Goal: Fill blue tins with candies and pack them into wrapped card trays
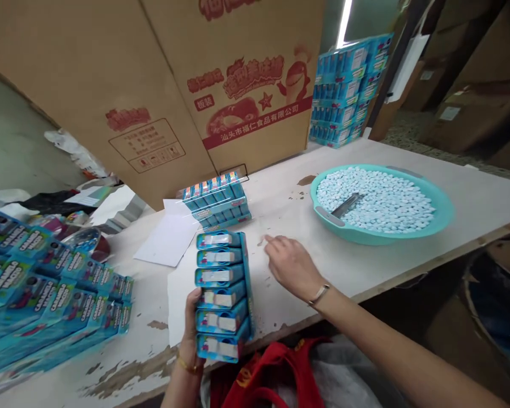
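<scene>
Your left hand (191, 326) grips the pack of blue boxes (221, 297) at the near edge of the table (276, 198). Your right hand (294, 266) is half curled nearby; whether it pinches something, I cannot tell.

The held pack (221, 290) is bright blue — whitish strips (218, 275) across its box ends. The pellets (391, 198) are pale blue, their basin (444, 211) turquoise — grey at the handles. The brown carton (161, 73) carries red print; the off-white surface (278, 195) shows irregular brown patches.
</scene>
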A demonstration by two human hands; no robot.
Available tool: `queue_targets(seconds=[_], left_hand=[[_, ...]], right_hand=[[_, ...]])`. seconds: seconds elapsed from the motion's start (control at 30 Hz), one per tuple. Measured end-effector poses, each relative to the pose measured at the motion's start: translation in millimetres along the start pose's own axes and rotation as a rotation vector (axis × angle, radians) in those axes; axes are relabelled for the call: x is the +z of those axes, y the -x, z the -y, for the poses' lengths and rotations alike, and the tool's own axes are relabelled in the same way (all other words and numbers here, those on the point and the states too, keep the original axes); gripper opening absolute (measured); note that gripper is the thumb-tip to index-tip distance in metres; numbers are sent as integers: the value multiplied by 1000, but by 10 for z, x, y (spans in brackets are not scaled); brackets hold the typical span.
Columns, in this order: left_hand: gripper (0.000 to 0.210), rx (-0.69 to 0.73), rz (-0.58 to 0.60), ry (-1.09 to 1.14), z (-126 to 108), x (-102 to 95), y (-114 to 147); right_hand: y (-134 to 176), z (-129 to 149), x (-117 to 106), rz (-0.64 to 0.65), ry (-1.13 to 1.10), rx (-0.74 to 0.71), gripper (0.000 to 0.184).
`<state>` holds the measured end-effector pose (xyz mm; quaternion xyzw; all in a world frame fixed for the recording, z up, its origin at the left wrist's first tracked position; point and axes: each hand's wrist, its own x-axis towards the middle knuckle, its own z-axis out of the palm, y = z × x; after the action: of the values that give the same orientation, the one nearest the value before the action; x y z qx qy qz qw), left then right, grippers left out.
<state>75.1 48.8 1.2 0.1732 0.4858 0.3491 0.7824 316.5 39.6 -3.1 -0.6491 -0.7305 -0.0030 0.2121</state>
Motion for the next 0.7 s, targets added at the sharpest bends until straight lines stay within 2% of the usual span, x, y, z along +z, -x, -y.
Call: queue_targets(seconds=[0.1,0.17,0.23,0.33,0.43,0.57,0.7], left_hand=[[50,73,-94,43,-52,-310,264],[46,102,-146,66,-8,-486,360],[43,83,-210,60,75,-607,405],[46,3,-232,-23,179,-628,409],[54,13,-88,-143,198,-461,362],[57,-15,124,-294,171,-236,210],[61,-19,227,-469,176,-263,-5]], right_hand=[[157,91,571,200,-61,-33,25],[385,44,902,175,-181,-29,33],[592,-41,1091,82,-317,-15,42],[723,-121,1152,10,-441,8,30],[697,-115,1143,20,-461,12,18],[654,-130,1167,16,-528,34,27],[574,-207,1046,-34,-689,102,25]])
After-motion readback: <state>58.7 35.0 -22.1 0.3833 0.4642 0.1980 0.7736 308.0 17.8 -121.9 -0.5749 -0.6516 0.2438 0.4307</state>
